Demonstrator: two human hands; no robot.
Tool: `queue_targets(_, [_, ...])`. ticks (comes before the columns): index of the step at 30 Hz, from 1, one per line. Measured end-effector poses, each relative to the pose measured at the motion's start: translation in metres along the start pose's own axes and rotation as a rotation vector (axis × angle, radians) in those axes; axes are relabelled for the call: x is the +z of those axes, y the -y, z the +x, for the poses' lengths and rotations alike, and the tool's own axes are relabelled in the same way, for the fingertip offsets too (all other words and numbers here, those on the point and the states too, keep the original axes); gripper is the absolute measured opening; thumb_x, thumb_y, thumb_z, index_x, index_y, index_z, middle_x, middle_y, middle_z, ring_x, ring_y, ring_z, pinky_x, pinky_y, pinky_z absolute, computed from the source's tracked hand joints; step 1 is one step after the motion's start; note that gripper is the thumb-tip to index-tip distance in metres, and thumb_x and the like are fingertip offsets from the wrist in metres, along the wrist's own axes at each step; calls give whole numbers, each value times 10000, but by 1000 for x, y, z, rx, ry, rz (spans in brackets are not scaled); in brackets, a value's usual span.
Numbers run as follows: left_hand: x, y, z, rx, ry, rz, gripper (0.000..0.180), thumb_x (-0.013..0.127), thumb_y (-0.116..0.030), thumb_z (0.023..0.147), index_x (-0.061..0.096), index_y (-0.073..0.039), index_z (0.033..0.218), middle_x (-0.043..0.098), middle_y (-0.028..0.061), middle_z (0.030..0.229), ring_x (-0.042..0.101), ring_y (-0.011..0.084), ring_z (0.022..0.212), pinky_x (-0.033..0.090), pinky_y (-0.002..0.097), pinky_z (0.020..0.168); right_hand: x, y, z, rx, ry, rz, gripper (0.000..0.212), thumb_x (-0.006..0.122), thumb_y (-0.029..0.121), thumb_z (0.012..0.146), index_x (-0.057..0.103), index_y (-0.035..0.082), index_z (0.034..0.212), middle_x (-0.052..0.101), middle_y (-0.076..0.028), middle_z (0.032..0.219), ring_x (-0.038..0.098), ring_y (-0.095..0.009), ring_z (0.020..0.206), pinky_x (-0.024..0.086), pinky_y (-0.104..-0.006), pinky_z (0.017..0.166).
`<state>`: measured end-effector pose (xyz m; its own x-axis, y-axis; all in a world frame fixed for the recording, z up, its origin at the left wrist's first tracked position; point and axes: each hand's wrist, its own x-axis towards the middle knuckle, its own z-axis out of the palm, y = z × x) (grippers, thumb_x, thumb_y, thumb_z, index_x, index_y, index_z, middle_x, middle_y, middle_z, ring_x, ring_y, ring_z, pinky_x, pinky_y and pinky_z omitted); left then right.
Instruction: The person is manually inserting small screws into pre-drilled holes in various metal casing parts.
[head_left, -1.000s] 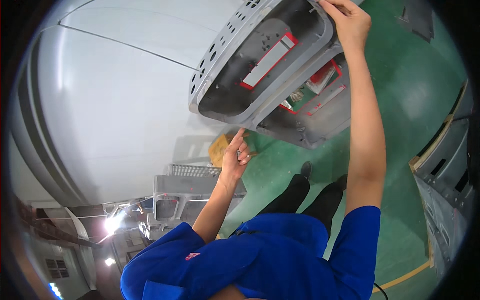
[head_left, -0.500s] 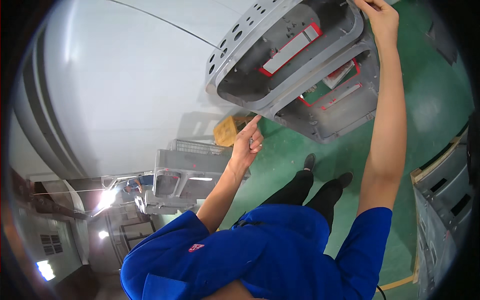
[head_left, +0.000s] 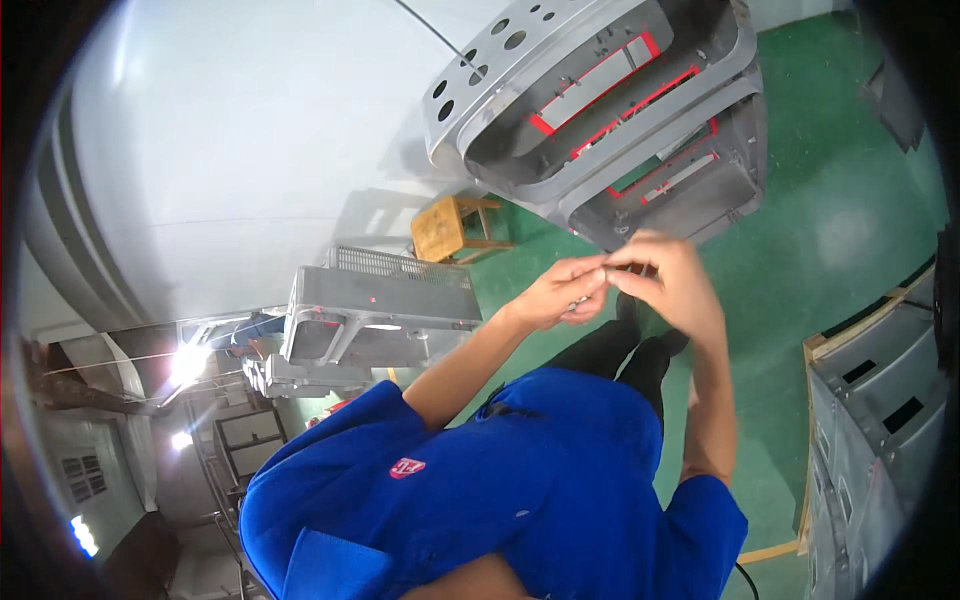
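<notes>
In front of my body my left hand [head_left: 562, 292] and my right hand [head_left: 672, 282] meet at the fingertips. The left fingers are curled closed with the thumb against the index finger. My right thumb and index finger pinch at the same spot, and the hand is slightly blurred. Whatever lies between the fingertips is too small to make out. Just beyond the hands hangs a large grey molded housing [head_left: 540, 190] with two deep framed openings and round holes at one end. Red-edged pale strips [head_left: 600, 84] sit inside it, and neither hand visibly grips it.
A thin rod [head_left: 432, 32] reaches a hole in the housing. Behind it stands a yellow wooden stool [head_left: 438, 232]. More grey housings [head_left: 385, 310] are at the left, and grey panels [head_left: 880, 400] lie in a wood-edged crate at the right. The floor [head_left: 830, 210] is green.
My right hand has come down from the housing's far right edge to meet my left hand. The left hand has left the housing's lower edge, moving right and down. The housing has turned slightly.
</notes>
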<state>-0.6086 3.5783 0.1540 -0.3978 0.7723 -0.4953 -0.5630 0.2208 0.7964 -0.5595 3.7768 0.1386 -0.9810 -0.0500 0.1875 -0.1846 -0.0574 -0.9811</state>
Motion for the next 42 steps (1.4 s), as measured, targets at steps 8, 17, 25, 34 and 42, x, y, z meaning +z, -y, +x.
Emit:
queue_targets(8, [-1,-7,-1,-138,161,-25,454,374,-458,955,498,-24,995,360,-26,601,272,47,470,199,197,391,41,20,-17,83,-128,-183,166,707,136,661,612,25,740,537,-83,664,546,-251,642,425,-339,571])
queue_targets(17, [-39,-5,-11,-153,129,-168,587,246,-553,941,518,-34,967,387,1,570,327,67,441,250,210,393,84,29,3,149,-342,-208,100,701,4,664,654,7,752,599,-79,699,582,-188,616,454,-298,556])
queue_targets(25, [-69,-3,-21,-322,-12,-314,279,456,-291,952,526,-31,876,393,-5,556,326,53,401,240,198,362,119,34,-4,281,-552,-185,83,693,-29,684,642,0,744,608,-61,705,583,-145,608,462,-253,545])
queue_targets(34, [-80,-21,-21,-176,-179,-21,275,467,-252,947,536,4,1021,380,-26,567,300,38,412,203,193,360,94,-30,-12,343,-407,81,182,610,19,780,626,25,961,578,-47,778,551,-117,713,443,-265,633])
queue_targets(42, [-108,-39,-22,109,-685,-190,130,522,-206,924,509,-97,855,391,-13,559,328,66,397,212,199,352,17,-121,55,58,-873,430,118,591,43,830,625,21,941,572,18,829,511,-64,719,407,-204,649])
